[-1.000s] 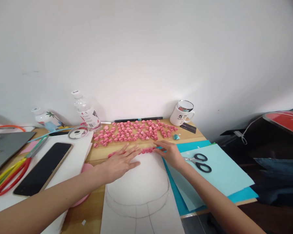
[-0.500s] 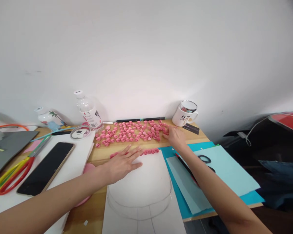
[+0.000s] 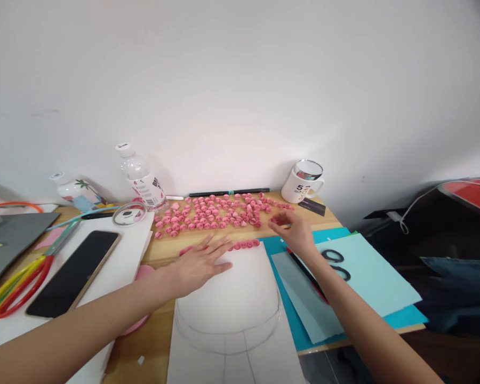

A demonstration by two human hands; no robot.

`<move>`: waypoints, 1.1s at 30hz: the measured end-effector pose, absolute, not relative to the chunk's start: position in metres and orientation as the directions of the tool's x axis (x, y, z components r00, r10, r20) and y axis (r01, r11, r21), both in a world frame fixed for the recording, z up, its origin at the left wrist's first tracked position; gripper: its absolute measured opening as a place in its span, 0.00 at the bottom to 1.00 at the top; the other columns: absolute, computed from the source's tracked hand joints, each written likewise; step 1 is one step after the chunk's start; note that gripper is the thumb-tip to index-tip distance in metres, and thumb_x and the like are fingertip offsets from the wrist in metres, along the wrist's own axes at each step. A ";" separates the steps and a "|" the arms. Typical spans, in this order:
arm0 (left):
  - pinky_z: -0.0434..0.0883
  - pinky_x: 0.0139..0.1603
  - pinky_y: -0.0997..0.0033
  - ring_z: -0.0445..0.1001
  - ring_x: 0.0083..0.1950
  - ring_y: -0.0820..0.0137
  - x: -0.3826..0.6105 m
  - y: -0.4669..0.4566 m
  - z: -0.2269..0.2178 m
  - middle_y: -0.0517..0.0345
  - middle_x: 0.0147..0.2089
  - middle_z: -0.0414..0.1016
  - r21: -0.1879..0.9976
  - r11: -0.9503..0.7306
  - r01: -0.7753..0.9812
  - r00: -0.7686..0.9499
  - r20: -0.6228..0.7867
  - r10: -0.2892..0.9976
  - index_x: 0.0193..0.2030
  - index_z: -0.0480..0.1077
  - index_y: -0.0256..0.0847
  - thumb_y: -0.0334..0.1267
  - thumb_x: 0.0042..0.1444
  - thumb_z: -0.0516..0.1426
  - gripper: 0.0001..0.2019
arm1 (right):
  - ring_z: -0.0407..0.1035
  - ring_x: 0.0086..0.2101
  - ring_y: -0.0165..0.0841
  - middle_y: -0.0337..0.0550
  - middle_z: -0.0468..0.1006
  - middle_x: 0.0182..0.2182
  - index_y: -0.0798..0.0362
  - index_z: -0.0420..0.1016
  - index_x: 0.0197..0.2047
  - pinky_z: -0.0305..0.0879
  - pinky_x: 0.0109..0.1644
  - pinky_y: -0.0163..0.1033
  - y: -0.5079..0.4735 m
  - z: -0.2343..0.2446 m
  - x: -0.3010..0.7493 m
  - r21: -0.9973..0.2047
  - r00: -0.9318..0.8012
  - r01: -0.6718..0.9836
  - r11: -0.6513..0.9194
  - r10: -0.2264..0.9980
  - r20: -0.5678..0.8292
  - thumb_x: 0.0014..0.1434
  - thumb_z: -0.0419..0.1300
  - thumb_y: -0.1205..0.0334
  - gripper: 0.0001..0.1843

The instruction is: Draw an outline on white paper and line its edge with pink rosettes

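Observation:
My left hand [image 3: 198,266] lies flat on a white sheet [image 3: 234,306] with a pencil drawing, its fingers spread over part of a row of pink paper rosettes [image 3: 244,245] along the top edge. Just right of the main cluster of small pink paper rosettes [image 3: 208,212], my right hand [image 3: 295,232] is pinched around one pink paper rosette [image 3: 278,220]. It is slightly above the wooden table. The rosettes beneath my left fingers are partly hidden.
Behind stand a white mug [image 3: 300,184], a clear bottle [image 3: 142,181] and a black pen [image 3: 228,192]. On the left are a phone [image 3: 74,274] and scissors [image 3: 44,272]. Light blue paper [image 3: 376,277], with black-handled scissors [image 3: 336,264], lies right.
My right hand has lifted from the right end of the rosettes and drawn back toward me, a rosette in its fingers. My left hand stays on the sheet. The view has shifted slightly.

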State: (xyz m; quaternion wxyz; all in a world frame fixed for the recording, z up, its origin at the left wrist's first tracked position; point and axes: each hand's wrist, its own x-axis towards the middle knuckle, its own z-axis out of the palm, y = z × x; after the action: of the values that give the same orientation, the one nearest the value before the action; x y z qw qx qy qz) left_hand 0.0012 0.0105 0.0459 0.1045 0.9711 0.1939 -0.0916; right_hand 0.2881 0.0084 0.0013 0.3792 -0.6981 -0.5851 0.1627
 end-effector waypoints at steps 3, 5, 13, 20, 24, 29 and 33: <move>0.43 0.69 0.52 0.37 0.72 0.63 0.001 0.012 0.043 0.51 0.72 0.42 0.159 -0.905 0.394 0.909 -0.216 0.357 0.59 0.63 0.47 0.16 0.51 0.51 0.30 | 0.74 0.31 0.36 0.44 0.80 0.29 0.53 0.74 0.35 0.72 0.33 0.39 -0.015 -0.006 0.280 -0.835 0.175 0.547 0.060 0.967 0.185 0.49 0.62 0.53 0.13; 0.42 0.69 0.52 0.36 0.72 0.63 0.000 0.012 0.041 0.51 0.72 0.40 0.145 -0.912 0.384 0.913 -0.207 0.351 0.59 0.62 0.47 0.16 0.51 0.51 0.31 | 0.75 0.31 0.37 0.44 0.80 0.30 0.53 0.76 0.36 0.73 0.34 0.41 -0.023 -0.012 0.276 -0.845 0.156 0.532 0.055 0.974 0.162 0.49 0.63 0.54 0.14; 0.43 0.69 0.53 0.39 0.71 0.63 0.003 0.008 0.048 0.51 0.71 0.44 0.136 -0.916 0.377 0.920 -0.171 0.354 0.57 0.65 0.45 0.15 0.50 0.52 0.30 | 0.76 0.31 0.37 0.46 0.82 0.33 0.52 0.80 0.35 0.73 0.36 0.41 -0.020 -0.021 0.273 -0.784 0.094 0.611 0.107 0.974 0.206 0.50 0.62 0.57 0.10; 0.46 0.68 0.52 0.40 0.71 0.62 0.003 0.010 0.049 0.51 0.71 0.43 0.112 -0.919 0.379 0.914 -0.202 0.352 0.58 0.63 0.46 0.14 0.47 0.51 0.33 | 0.76 0.32 0.39 0.47 0.82 0.33 0.52 0.81 0.34 0.73 0.38 0.43 -0.021 -0.022 0.273 -0.794 0.105 0.598 0.108 0.972 0.210 0.51 0.62 0.54 0.12; 0.45 0.69 0.52 0.40 0.71 0.61 0.000 0.011 0.043 0.51 0.71 0.42 0.151 -0.915 0.375 0.921 -0.170 0.350 0.58 0.64 0.46 0.13 0.47 0.52 0.33 | 0.76 0.32 0.39 0.47 0.82 0.32 0.52 0.81 0.34 0.74 0.38 0.44 -0.023 -0.024 0.274 -0.833 0.138 0.545 0.094 0.970 0.199 0.51 0.62 0.49 0.16; 0.43 0.69 0.53 0.39 0.71 0.63 -0.002 0.012 0.039 0.50 0.71 0.42 0.191 -0.914 0.359 0.931 -0.135 0.338 0.58 0.63 0.46 0.12 0.46 0.52 0.35 | 0.75 0.32 0.39 0.47 0.81 0.33 0.53 0.81 0.35 0.72 0.37 0.42 -0.021 -0.021 0.275 -0.770 0.083 0.629 0.109 0.975 0.206 0.51 0.62 0.55 0.12; 0.43 0.69 0.53 0.39 0.71 0.62 -0.001 0.011 0.041 0.50 0.71 0.44 0.186 -0.912 0.367 0.928 -0.141 0.344 0.57 0.65 0.45 0.13 0.47 0.51 0.32 | 0.75 0.32 0.39 0.46 0.81 0.33 0.52 0.81 0.34 0.70 0.36 0.40 -0.017 -0.017 0.274 -0.706 0.016 0.699 0.114 0.985 0.174 0.50 0.64 0.61 0.08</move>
State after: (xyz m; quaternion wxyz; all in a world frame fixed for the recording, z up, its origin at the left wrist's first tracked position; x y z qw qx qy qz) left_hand -0.0009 0.0113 0.0414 0.1050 0.9762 0.1821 -0.0528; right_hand 0.2740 -0.0175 -0.0171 0.3328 -0.6302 -0.6679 0.2143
